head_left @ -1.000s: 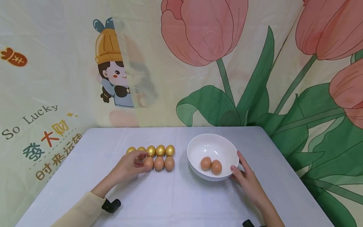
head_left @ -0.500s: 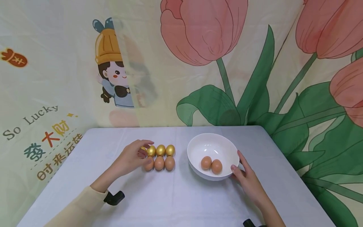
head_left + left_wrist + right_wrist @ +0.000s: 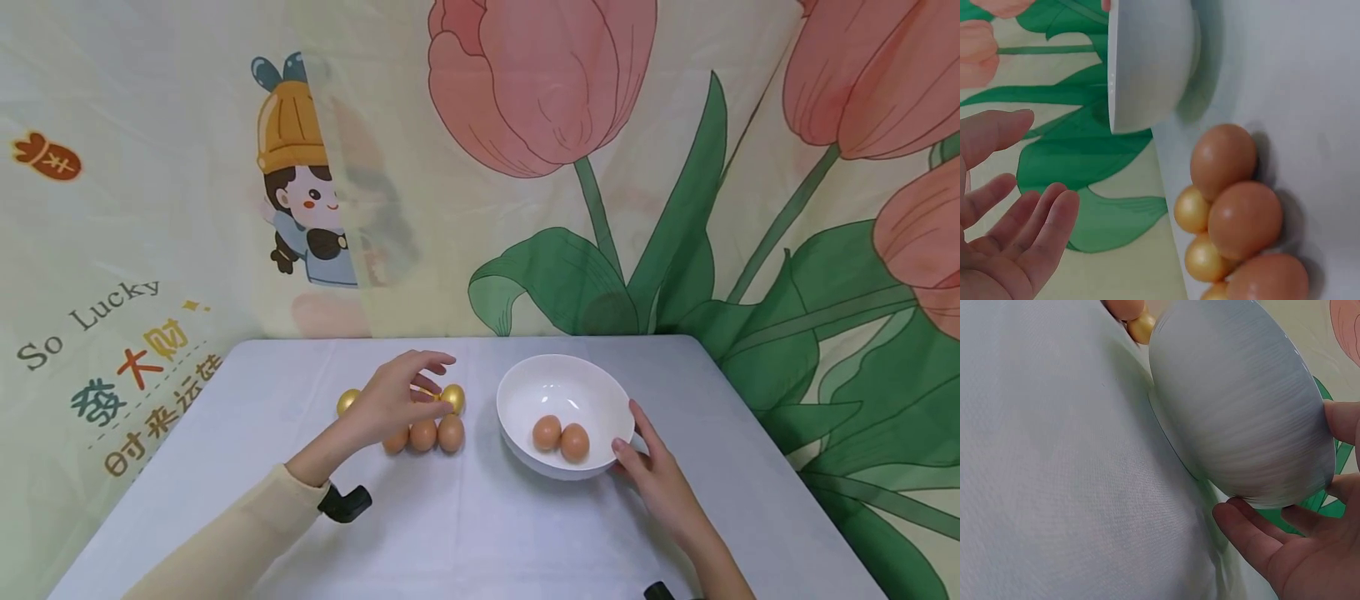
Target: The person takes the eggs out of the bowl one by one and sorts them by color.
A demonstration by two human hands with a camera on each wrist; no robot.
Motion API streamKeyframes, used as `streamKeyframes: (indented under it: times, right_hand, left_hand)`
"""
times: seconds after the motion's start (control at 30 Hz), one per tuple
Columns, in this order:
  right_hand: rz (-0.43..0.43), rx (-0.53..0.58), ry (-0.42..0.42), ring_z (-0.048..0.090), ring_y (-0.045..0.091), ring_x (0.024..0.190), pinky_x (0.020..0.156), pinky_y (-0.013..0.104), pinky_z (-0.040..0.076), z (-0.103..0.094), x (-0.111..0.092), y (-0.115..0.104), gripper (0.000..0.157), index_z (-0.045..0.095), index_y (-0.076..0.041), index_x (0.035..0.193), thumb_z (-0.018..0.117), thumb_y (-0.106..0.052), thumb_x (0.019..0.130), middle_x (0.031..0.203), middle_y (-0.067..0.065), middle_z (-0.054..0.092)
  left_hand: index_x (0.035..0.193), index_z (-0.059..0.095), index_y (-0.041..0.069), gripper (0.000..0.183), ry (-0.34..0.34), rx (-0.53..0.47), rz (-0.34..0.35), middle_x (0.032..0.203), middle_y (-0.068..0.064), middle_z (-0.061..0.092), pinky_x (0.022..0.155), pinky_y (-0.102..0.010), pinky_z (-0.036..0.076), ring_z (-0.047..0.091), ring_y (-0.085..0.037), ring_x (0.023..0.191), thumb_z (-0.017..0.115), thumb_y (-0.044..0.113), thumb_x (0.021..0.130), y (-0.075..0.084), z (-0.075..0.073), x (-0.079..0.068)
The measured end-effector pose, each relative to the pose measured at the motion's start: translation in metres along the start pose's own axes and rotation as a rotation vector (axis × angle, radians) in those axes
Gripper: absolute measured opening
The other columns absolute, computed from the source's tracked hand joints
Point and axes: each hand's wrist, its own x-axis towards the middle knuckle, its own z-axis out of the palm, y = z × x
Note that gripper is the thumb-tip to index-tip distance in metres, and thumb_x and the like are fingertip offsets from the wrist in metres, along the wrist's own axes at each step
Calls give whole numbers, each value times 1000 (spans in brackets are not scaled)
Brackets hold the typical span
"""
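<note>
In the head view my left hand (image 3: pixel 397 393) hovers over the egg rows with fingers spread and nothing in them; the left wrist view shows its loosely bent fingers (image 3: pixel 1054 231) apart from everything. Beneath it stand a front row of three brown eggs (image 3: pixel 451 434) and a back row of gold eggs (image 3: pixel 453 398), partly hidden by the hand. My right hand (image 3: pixel 656 479) holds the white bowl (image 3: pixel 517 392) at its right side, thumb on the rim, other fingers (image 3: pixel 1250 534) against the outside. Two brown eggs (image 3: pixel 574 442) lie together inside the bowl.
A white cloth covers the table (image 3: pixel 465 533). Behind it hangs a backdrop (image 3: pixel 420 208) printed with tulips and a cartoon figure. Black wrist devices (image 3: pixel 347 504) sit on both forearms.
My left hand has moved right and slightly up, from the left end of the egg rows to above their right part. The right hand and bowl stay in place.
</note>
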Motion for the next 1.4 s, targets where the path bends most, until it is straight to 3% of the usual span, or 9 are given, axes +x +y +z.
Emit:
streamKeyframes:
  times: [0.37, 0.57, 0.77, 1.2, 1.4]
  right_hand:
    - [11, 1, -6, 46, 50, 146, 106, 44, 54, 0, 0, -3, 88, 0, -30, 172, 57, -52, 108, 176, 22, 10]
    - [15, -9, -5, 47, 50, 145, 106, 43, 54, -1, 0, -3, 86, 0, -32, 172, 56, -51, 109, 176, 22, 10]
    - [35, 0, -5, 49, 50, 144, 106, 46, 54, 0, 1, -2, 88, 0, -31, 172, 57, -52, 108, 175, 22, 11]
    - [40, 13, -10, 49, 49, 144, 107, 46, 54, 0, 2, -3, 87, 0, -33, 172, 57, -50, 108, 176, 22, 11]
    - [31, 6, -10, 49, 49, 145, 108, 46, 53, 0, 1, -2, 85, 1, -32, 172, 55, -50, 110, 174, 22, 15]
  left_hand:
    - [147, 61, 16, 66, -73, -83, 27, 132, -5, 64, 88, -30, 63, 71, -21, 108, 90, 18, 88, 25, 30, 23]
    - [146, 61, 15, 65, -132, -163, 26, 135, -13, 63, 86, -26, 63, 71, -23, 111, 89, 15, 88, 35, 54, 35]
    - [147, 60, 11, 65, -195, -169, 37, 138, -17, 63, 83, -23, 62, 72, -24, 110, 88, 15, 89, 45, 77, 48]
    - [147, 60, 13, 63, -277, -197, -28, 138, -12, 64, 81, -22, 60, 72, -6, 97, 86, 16, 89, 49, 116, 66]
    - [146, 61, 14, 63, -318, -248, -54, 133, -10, 65, 75, -22, 61, 73, -6, 94, 87, 15, 88, 49, 130, 70]
